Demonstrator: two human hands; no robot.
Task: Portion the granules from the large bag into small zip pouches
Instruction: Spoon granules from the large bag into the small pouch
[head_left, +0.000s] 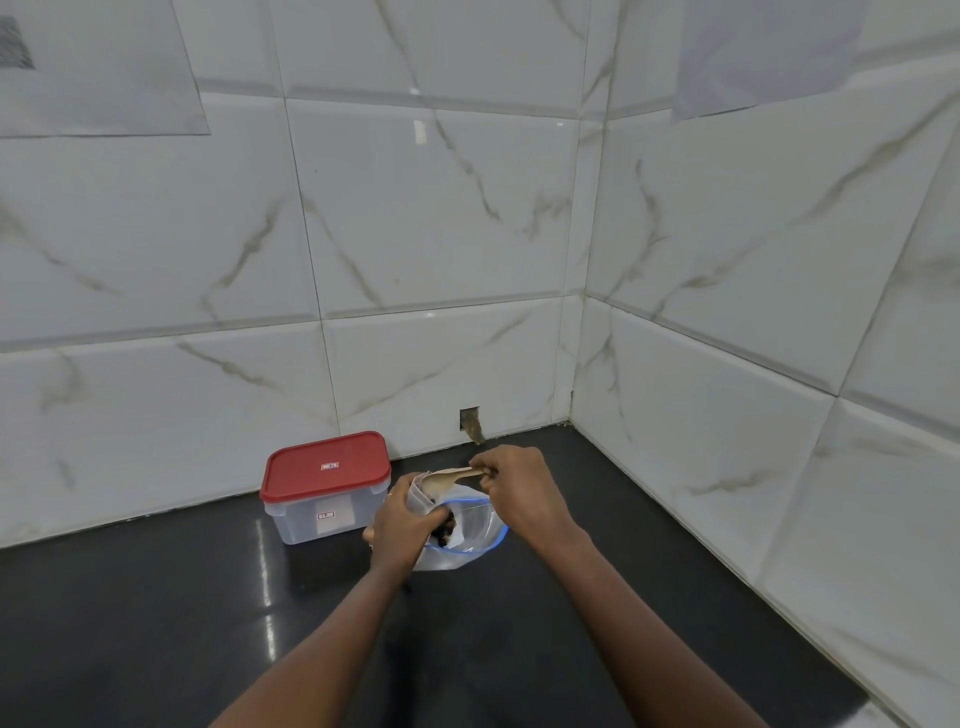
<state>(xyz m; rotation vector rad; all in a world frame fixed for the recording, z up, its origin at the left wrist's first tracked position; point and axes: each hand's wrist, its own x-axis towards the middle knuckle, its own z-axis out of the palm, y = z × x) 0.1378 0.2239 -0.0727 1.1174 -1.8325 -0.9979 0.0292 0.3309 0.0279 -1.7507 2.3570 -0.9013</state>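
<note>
Leftmost, a clear box with a red lid (324, 488) stands on the black tabletop (156, 623) near the tiled wall. Just right of it, the left hand (402, 527) holds a small zip pouch (418, 499) upright, grip closed round it, over the blue-rimmed large bag (472, 527) on the tabletop. Dark granules (445, 532) show beside its fingers. The right hand (519, 483) pinches a wooden spoon (441, 479) by the handle, bowl at the pouch's mouth.

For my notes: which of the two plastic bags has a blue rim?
The large bag on the counter, open wide; the small pouch is gripped by the left hand.
</note>
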